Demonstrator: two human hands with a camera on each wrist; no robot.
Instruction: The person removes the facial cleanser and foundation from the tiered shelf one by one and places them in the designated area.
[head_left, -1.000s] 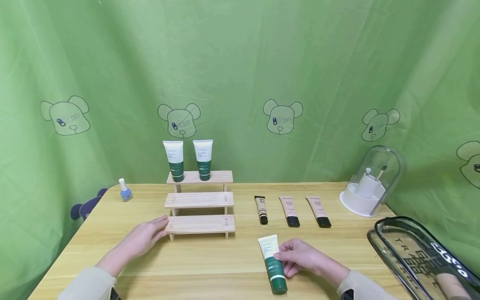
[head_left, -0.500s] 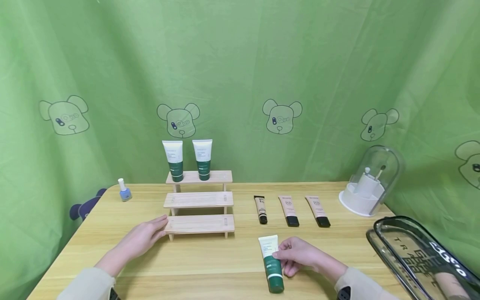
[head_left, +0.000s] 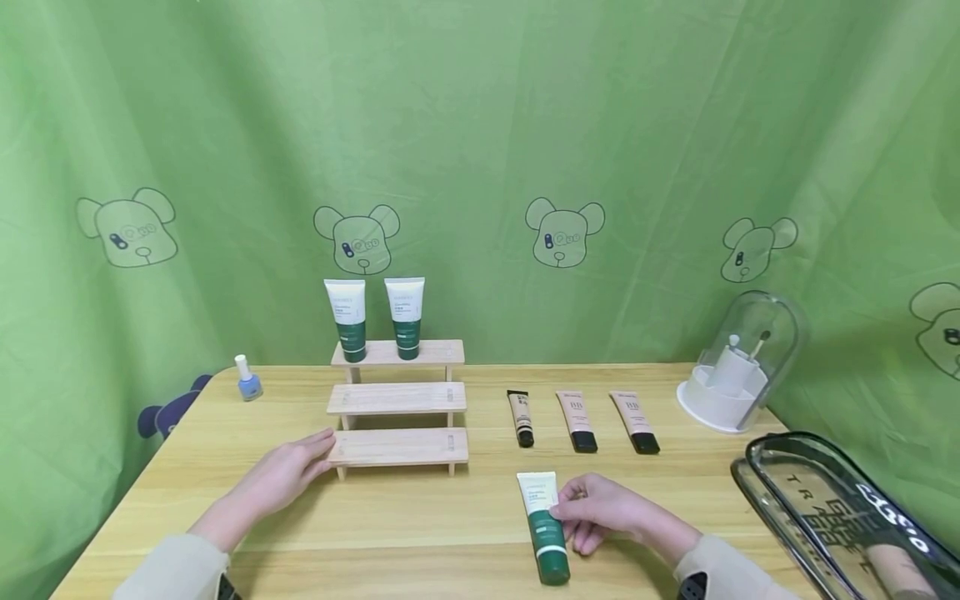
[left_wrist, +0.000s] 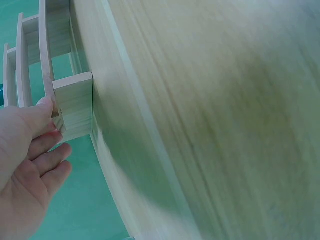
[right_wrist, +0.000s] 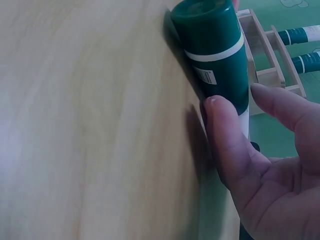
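My right hand [head_left: 602,510] pinches a white and green squeeze tube [head_left: 550,537] by its side, near the front of the table, cap toward me. In the right wrist view the tube's green cap end [right_wrist: 210,30] is close over the wood, with thumb and fingers on either side of the tube. At the left, my left hand [head_left: 288,471] grips the end of the lowest step of a three-tier wooden display stand [head_left: 399,448]; the left wrist view shows the thumb at the step's edge. Two matching tubes, a left one [head_left: 348,321] and a right one [head_left: 406,318], stand upright on the top step.
A small black-capped tube [head_left: 522,418] and two pink BB tubes [head_left: 576,421] lie right of the stand. Farther right are a clear-domed white holder [head_left: 723,392] and a transparent travel pouch [head_left: 832,517]. Blue nail polish [head_left: 249,380] stands at the back left, before a green curtain [head_left: 465,167].
The tube in my right hand has turned slightly, its cap end shifting a little left. My left hand stays at the stand.
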